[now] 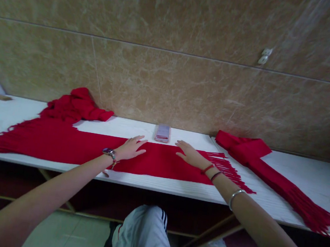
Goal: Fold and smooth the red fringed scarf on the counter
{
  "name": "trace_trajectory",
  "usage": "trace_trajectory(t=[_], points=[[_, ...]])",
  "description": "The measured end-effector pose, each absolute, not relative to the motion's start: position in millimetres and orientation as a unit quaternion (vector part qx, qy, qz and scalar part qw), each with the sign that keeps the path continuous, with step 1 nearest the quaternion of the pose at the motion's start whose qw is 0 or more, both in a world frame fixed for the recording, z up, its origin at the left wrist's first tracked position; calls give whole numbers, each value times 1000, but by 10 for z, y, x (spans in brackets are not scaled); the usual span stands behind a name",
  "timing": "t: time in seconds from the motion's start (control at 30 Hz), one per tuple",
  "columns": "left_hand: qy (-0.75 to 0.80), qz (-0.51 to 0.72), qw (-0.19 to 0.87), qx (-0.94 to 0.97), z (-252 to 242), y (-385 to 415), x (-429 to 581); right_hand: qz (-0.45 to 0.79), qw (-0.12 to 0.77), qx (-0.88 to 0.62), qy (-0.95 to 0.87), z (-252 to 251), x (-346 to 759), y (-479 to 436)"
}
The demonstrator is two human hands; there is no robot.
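Observation:
A red fringed scarf (160, 163) lies stretched out flat along the white counter, its tassels pointing right. Over its middle, fingers spread, is my left hand (130, 149), with a watch and a bracelet at the wrist. My right hand (190, 154) is also flat with fingers extended, on the scarf nearer its right fringe. Neither hand grips the cloth. At the left end, more red cloth (77, 104) sits bunched against the wall; whether it belongs to the same scarf I cannot tell. To the right rests another red scarf (267, 172), folded narrow, with its fringe toward the front edge.
A phone (163, 133) lies at the back of the white counter (128, 129), beyond my hands. Behind rises a brown marbled wall (169, 88) with a wall socket (265, 55). Dark open shelves (98, 199) are under the counter, close to my leg (145, 233).

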State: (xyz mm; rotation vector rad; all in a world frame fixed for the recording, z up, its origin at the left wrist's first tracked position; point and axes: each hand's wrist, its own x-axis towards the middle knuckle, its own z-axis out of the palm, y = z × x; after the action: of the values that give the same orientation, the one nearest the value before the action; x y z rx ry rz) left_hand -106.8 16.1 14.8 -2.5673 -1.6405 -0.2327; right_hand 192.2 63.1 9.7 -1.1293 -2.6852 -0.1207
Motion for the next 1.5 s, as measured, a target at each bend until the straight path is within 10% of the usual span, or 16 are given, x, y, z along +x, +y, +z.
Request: trace_trajectory(t=[0.57,1.5], points=[[-518,21,-66,-853,132,-283,-821,64,80,-430,-897,-30,1650,-142],[-409,-22,148,-900,198,-694,-549,-128,144,-284,-939,-16,1467,-380]])
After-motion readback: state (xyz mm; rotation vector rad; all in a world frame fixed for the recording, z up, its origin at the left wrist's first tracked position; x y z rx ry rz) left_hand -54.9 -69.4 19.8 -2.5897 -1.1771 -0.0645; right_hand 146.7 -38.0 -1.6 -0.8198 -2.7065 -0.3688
